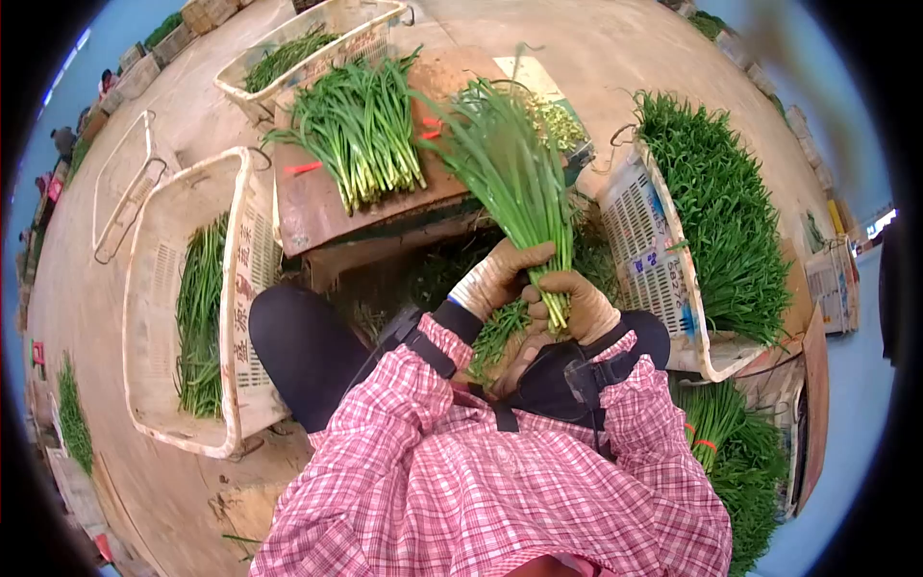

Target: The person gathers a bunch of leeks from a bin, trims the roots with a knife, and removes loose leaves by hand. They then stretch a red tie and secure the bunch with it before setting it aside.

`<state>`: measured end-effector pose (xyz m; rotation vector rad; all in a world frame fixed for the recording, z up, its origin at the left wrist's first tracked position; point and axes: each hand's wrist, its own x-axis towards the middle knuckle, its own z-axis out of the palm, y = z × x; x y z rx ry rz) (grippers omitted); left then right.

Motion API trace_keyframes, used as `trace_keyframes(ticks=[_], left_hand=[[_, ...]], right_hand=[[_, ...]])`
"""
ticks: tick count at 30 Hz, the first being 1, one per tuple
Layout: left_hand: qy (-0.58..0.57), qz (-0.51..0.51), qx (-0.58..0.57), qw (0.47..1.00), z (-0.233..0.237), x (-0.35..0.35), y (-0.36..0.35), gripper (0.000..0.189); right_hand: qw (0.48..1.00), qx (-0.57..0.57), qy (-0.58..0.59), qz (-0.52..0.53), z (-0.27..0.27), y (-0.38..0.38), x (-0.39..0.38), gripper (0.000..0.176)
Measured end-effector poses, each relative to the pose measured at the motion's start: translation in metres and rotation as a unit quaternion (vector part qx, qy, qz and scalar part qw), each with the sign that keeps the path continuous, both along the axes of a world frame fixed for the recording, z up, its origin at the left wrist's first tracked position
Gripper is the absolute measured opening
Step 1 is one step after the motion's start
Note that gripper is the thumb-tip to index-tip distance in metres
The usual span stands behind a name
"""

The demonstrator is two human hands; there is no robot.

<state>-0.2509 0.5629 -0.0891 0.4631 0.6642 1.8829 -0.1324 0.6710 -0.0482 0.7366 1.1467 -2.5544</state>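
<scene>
A bunch of garlic chives [524, 188] stands tilted in front of me, leaves away from me and pale stalk ends toward me. My left hand [502, 276], in a tan work glove, is closed around the stalks from the left. Lower down, my gloved right hand [580, 303] grips the same bunch near its cut ends. Beyond my hands, a pile of chives [365, 130] lies on a brown board [327, 216], with a red-orange band beside it. Loose green leaves [500, 337] lie in my lap, below the hands.
A white plastic crate [236, 337] with some chives stands at my left. Another crate [639, 226], heaped with chives, leans at my right. A third crate [370, 43] is behind the board. Banded bunches [711, 433] lie at lower right. Yellowish trimmings [556, 120] sit at the board's far right.
</scene>
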Motion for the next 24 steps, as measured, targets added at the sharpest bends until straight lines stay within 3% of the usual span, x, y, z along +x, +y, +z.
trace_keyframes(ticks=[2,5,12,15,17,19,20,21,22,23,24], left_hand=[[0.001,-0.022,0.007,1.000,0.009,0.005,-0.003,0.048],[0.051,0.013,-0.046,0.998,0.028,0.011,-0.010,0.045],[0.062,0.030,0.024,0.997,0.044,0.012,-0.014,0.057],[0.078,0.045,-0.046,0.995,0.046,0.009,-0.019,0.037],[0.068,0.056,-0.047,0.995,0.035,0.004,-0.013,0.034],[0.065,0.096,-0.065,0.991,0.030,0.007,-0.009,0.032],[0.057,0.121,-0.068,0.989,0.027,0.006,-0.007,0.031],[0.047,0.143,-0.074,0.986,0.034,0.007,-0.008,0.030],[0.038,0.124,-0.055,0.990,0.038,0.003,-0.009,0.031],[0.028,0.103,-0.037,0.994,0.036,-0.002,-0.011,0.031],[0.007,0.089,-0.052,0.995,0.027,-0.005,-0.010,0.032]], right_hand=[[0.996,-0.078,-0.050,0.011,-0.009,0.005,0.009,0.026],[0.999,-0.021,-0.033,-0.001,0.005,-0.008,0.012,0.029],[0.999,-0.023,-0.003,0.040,-0.001,-0.005,0.010,0.035],[0.999,0.004,0.007,0.054,0.010,-0.013,0.009,0.039],[0.998,0.013,0.024,0.053,0.014,-0.017,0.009,0.043],[0.994,0.084,0.046,0.059,0.021,-0.020,0.015,0.044],[0.958,0.273,0.079,0.046,0.015,-0.018,0.019,0.038],[0.939,0.327,0.102,-0.026,-0.006,-0.011,0.022,0.034],[0.757,0.629,0.179,-0.013,-0.026,0.010,0.029,0.033],[0.807,0.586,0.040,-0.052,-0.017,0.019,0.032,0.038],[0.857,0.477,0.083,-0.178,0.008,0.000,0.032,0.044]])
